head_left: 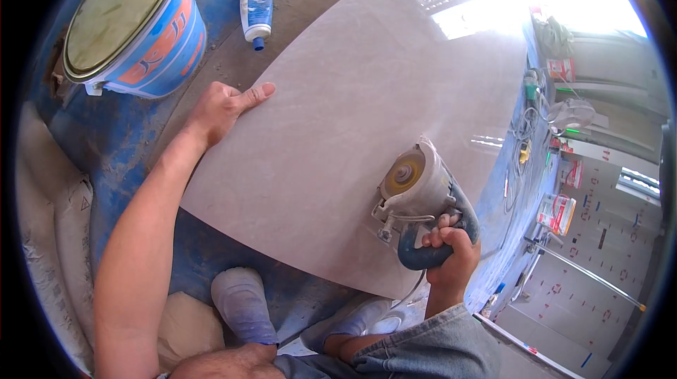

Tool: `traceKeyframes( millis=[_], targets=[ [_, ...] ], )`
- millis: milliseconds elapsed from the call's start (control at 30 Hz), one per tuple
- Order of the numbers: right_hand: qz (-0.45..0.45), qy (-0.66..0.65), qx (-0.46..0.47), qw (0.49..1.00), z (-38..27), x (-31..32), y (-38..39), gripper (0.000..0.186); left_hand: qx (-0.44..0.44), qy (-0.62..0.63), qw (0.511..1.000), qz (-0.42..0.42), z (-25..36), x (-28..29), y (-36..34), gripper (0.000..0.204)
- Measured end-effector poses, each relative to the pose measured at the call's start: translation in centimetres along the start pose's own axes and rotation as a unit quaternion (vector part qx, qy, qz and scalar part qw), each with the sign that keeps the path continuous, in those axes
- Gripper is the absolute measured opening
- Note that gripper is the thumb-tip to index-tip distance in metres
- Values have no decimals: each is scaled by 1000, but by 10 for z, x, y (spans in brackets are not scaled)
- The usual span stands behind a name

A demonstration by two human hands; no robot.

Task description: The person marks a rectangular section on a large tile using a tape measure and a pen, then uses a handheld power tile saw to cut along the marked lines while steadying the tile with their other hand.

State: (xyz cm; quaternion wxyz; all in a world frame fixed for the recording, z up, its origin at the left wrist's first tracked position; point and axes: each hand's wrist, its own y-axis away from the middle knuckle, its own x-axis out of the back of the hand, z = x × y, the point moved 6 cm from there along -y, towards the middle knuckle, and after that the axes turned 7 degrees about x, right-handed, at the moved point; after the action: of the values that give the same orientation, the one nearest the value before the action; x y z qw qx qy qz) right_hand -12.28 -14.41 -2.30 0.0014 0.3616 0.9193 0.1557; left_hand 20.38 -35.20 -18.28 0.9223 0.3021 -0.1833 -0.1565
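A large glossy grey tile (pixel 324 132) slants across the middle. My left hand (pixel 220 112) grips its left edge, thumb on the top face and the other fingers curled at the edge, partly hidden. On the right part of the tile is a dusty handheld tile saw (pixel 423 199), its round blade (pixel 405 173) turned toward me. My right hand (pixel 451 246) is wrapped round the saw's dark blue handle. I cannot tell whether the blade is spinning. A cord (pixel 416 286) trails from the handle toward me.
A blue and orange bucket (pixel 159 54) with a lid stands at the far left, beside a blue-white tube (pixel 257 9). Pale sacks (pixel 53 238) lie at left. My covered feet (pixel 241 301) are by the tile's near edge. Cables (pixel 525 125) and several red-white tubs (pixel 556 214) are at right.
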Motion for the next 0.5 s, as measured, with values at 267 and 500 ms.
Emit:
traceKeyframes(
  millis=[267, 500],
  targets=[
    [-5, -4, -2, 1000, -1, -1, 0, 17, 8, -6, 1000, 0, 0, 1, 2, 71],
    [-2, -16, -8, 1000, 2, 0, 2, 17, 15, -3, 1000, -5, -2, 0, 2, 72]
  ],
)
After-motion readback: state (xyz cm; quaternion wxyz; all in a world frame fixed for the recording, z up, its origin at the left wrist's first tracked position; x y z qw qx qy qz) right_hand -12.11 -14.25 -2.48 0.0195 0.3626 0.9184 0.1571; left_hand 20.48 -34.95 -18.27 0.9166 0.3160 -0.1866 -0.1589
